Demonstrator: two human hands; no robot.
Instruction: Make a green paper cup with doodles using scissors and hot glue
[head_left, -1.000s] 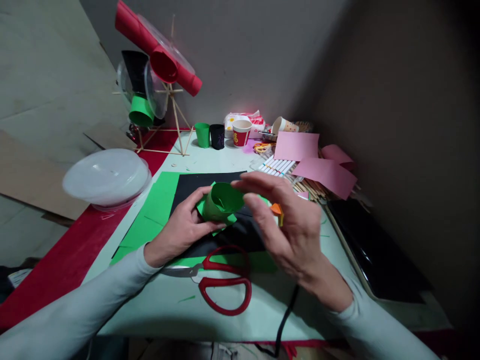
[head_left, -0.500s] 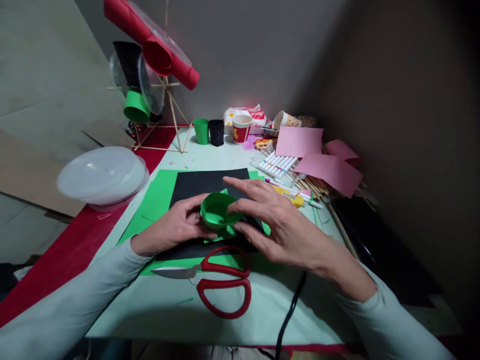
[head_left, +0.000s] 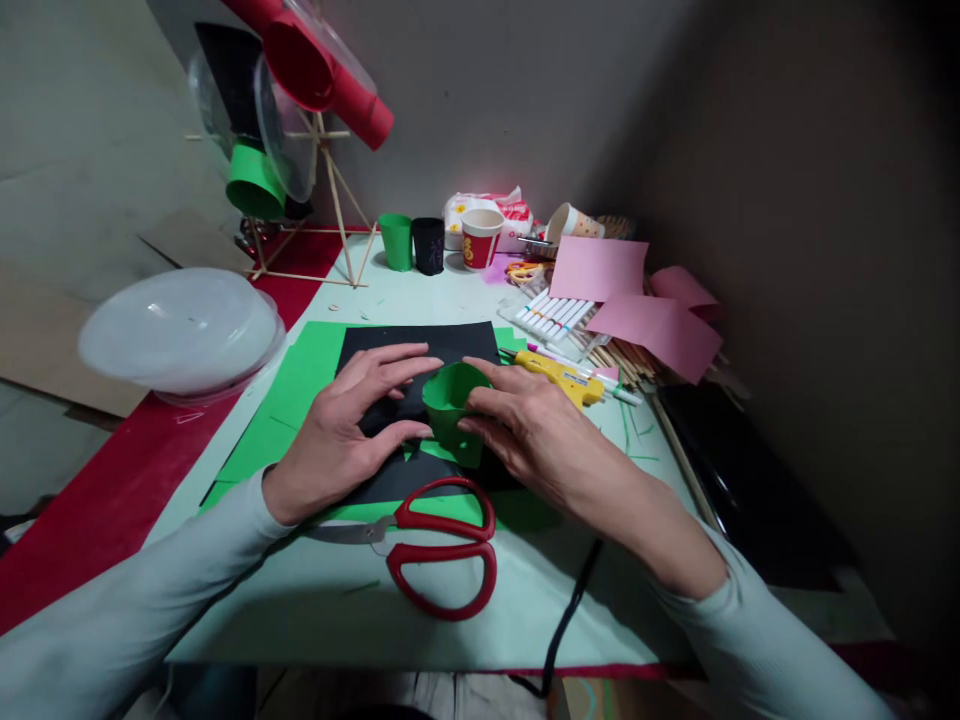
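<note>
A small green paper cup (head_left: pixel 448 398) stands upright over green paper scraps (head_left: pixel 457 455) and a black sheet (head_left: pixel 420 338). My right hand (head_left: pixel 551 425) grips its right side, fingers at the rim and thumb lower down. To the left of the cup, my left hand (head_left: pixel 337 425) curves with thumb and fingers spread, fingertips close to the cup and nothing held. Larger green sheets (head_left: pixel 259 440) lie beneath the black one. Just in front of the hands rest scissors (head_left: pixel 491 560) with red handles, blades pointing left.
At the back left, a stick frame (head_left: pixel 339 215) carries red, black and green paper tubes. Clear plastic lids or bowls (head_left: pixel 180 330) sit at the left edge. A yellow glue gun (head_left: pixel 559 375), markers (head_left: pixel 555 312) and pink sheets (head_left: pixel 600 268) lie right. Several cups (head_left: pixel 481 240) stand behind.
My left hand has let go of the cup and spread its fingers beside it. My right hand has closed on the cup, which now stands more upright. The view has shifted slightly.
</note>
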